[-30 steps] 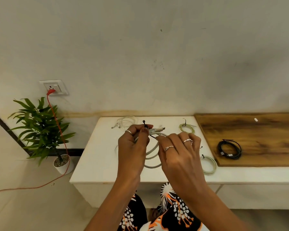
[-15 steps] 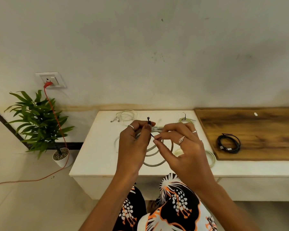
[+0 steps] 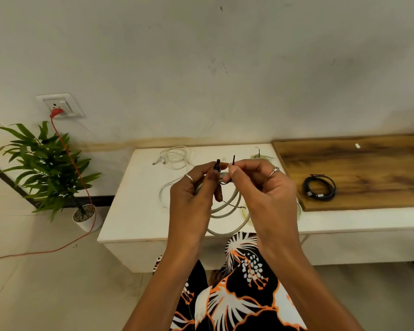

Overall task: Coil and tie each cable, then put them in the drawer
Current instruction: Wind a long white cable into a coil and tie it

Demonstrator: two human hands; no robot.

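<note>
I hold a coiled grey cable [image 3: 227,206] up over the white table [image 3: 139,211]. My left hand [image 3: 196,194] grips the top of the coil and pinches one end of a thin black tie [image 3: 218,163]. My right hand [image 3: 263,187] pinches the tie's other end [image 3: 233,160], which sticks upward. A loose white cable [image 3: 175,158] lies at the table's back. A tied greenish coil [image 3: 258,156] sits at the back right, and another pale coil [image 3: 298,209] is half hidden behind my right hand. A tied black cable [image 3: 319,187] rests on the wooden board [image 3: 368,168].
A potted plant [image 3: 46,168] stands on the floor at the left. An orange cord [image 3: 67,151] runs from the wall socket [image 3: 60,106] down across the floor. A small white piece [image 3: 357,146] lies on the board. No drawer is visible.
My hands have drawn slightly apart, each pinching one end of the black tie, and both ends now stick up above the coil. The view has shifted a little.
</note>
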